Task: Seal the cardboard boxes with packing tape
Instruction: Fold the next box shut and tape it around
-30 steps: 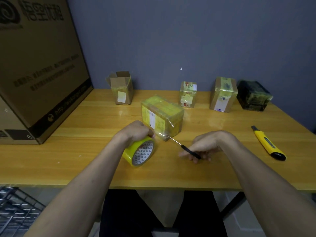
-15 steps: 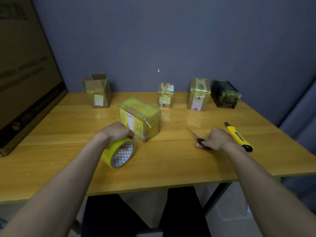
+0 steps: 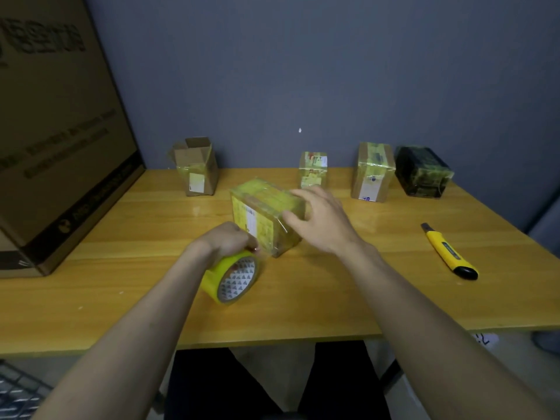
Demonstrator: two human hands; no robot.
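Progress judged partway: centre box [image 3: 266, 204] on the table [image 3: 333, 298] is wrapped in yellowish tape on the faces that show and looks near sealed. Left hand [image 3: 224, 242] is clenched over the top of the tape roll [image 3: 235, 278], which stands on edge touching the table, just in front of the box's near corner. Whether a strip runs from roll to box cannot be told. Right hand [image 3: 318, 219] lies over the box's right end, fingers [image 3: 298, 194] spread across the top edge and thumb on the side face, pressing or steadying rather than closed round it. Along the wall: two taped boxes [image 3: 313, 169] [image 3: 373, 171] and a dark wrapped box [image 3: 422, 171], all apparently done. Open box [image 3: 197, 166] at back left has its flaps up; that one is left to seal. Yellow knife [image 3: 448, 253] lies well apart on the right, untouched. Large carton [image 3: 54, 131] fills the left edge. Likely remaining: smooth down tape here, then the open box.
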